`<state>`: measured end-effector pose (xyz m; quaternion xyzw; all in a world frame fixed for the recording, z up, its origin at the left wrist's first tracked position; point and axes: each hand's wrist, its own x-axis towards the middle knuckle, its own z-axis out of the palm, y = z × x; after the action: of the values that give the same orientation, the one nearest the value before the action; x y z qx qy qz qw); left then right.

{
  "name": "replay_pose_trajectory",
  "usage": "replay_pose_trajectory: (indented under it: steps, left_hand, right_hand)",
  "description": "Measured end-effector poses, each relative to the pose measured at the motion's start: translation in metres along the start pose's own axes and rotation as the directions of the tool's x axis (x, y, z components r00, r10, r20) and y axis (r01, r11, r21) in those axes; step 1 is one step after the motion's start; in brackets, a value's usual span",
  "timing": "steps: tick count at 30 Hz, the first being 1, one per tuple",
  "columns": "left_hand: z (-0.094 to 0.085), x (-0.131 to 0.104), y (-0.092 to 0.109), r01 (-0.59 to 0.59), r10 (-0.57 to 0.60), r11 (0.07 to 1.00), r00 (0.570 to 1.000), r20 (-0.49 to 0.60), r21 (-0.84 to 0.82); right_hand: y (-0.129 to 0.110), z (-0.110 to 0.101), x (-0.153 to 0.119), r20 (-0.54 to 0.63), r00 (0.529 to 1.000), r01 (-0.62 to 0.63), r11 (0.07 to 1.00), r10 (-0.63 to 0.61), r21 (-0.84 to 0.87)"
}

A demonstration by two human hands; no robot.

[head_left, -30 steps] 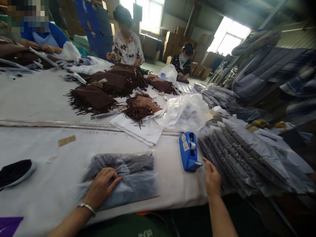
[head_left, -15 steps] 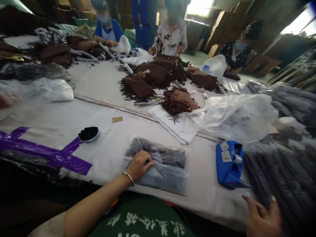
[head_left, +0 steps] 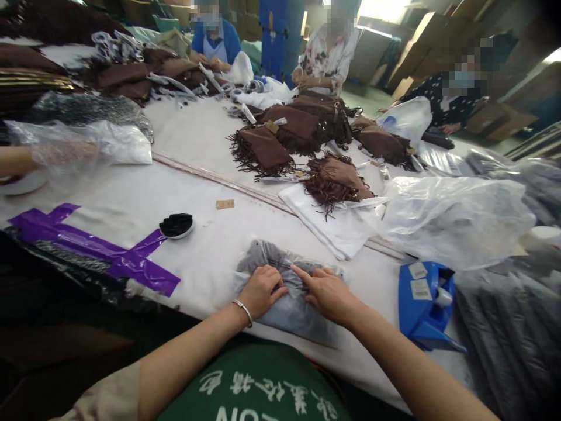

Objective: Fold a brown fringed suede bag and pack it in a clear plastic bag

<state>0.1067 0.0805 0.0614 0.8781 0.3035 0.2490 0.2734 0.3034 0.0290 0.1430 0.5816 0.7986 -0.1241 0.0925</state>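
A clear plastic bag with a folded grey item inside lies flat on the table edge in front of me. My left hand rests on its left half, fingers curled down against the plastic, thumb pointing right. My right hand is on the right half, its index finger stretched out and touching the bag close to my left fingertips. Its thumb is apart from that finger; the other fingers are bent. Whether a strip of tape lies under the finger is too small to tell. A blue tape dispenser stands right of the bag.
Several grey bagged packs lie at the right. Beyond are a crumpled clear bag, white cloth and brown fringed bags. Left are a dish of black pieces and purple tape. Co-workers sit across; another person's hand is at left.
My right hand has moved from beside the tape dispenser at the lower right onto the bag. My left hand has stayed on the bag. The view has shifted slightly left.
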Motion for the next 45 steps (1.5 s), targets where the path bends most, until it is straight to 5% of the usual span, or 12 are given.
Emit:
replay_pose_trajectory:
  steps: [3,7,13,17,20,24,28,33,40,45]
  left_hand:
    - [0.0,-0.001,0.0,0.001,-0.001,1.0,1.0,-0.007,0.016]
    - [0.002,-0.002,0.0,0.01,-0.01,1.0,1.0,-0.015,0.028]
    - [0.0,-0.002,0.003,0.023,-0.023,1.0,0.999,-0.04,-0.002]
    - [-0.031,-0.016,-0.004,0.039,-0.038,0.999,0.998,-0.051,0.014]
    - [-0.062,-0.036,-0.02,0.105,-0.102,0.992,0.994,-0.034,0.075]
    - [-0.078,-0.052,-0.043,0.317,-0.322,0.946,0.944,-0.072,-0.075]
    - [-0.067,-0.054,-0.052,0.378,-0.421,0.887,0.898,-0.127,-0.264]
    - [-0.055,-0.057,-0.05,0.379,-0.456,0.867,0.866,-0.207,-0.324]
    - [-0.044,-0.065,-0.053,0.35,-0.388,0.919,0.884,-0.261,-0.182]
    - [-0.042,-0.064,-0.052,0.337,-0.362,0.932,0.896,-0.259,-0.136]
  right_hand:
    - [-0.001,0.0,-0.001,-0.026,0.992,-0.128,0.988,0.126,-0.086]
    - [0.007,-0.002,-0.012,-0.244,0.923,-0.32,0.945,0.296,-0.063]
    - [0.03,0.02,-0.015,-0.313,0.925,-0.158,0.967,0.217,0.202]
    - [0.034,0.008,-0.011,-0.491,0.805,-0.147,0.914,0.333,0.379]
    - [0.016,-0.012,-0.003,-0.318,0.887,-0.074,0.782,0.335,0.619]
    - [-0.024,-0.022,0.029,-0.029,0.99,-0.07,0.649,0.141,0.758]
    - [-0.053,-0.022,0.073,0.058,0.996,0.008,0.692,-0.071,0.722]
    - [-0.071,-0.022,0.11,0.161,0.97,0.069,0.847,-0.18,0.528]
    - [-0.084,0.001,0.151,0.234,0.972,-0.001,0.995,-0.023,0.101]
    - [-0.068,-0.014,0.141,0.122,0.982,-0.141,0.99,0.143,-0.029]
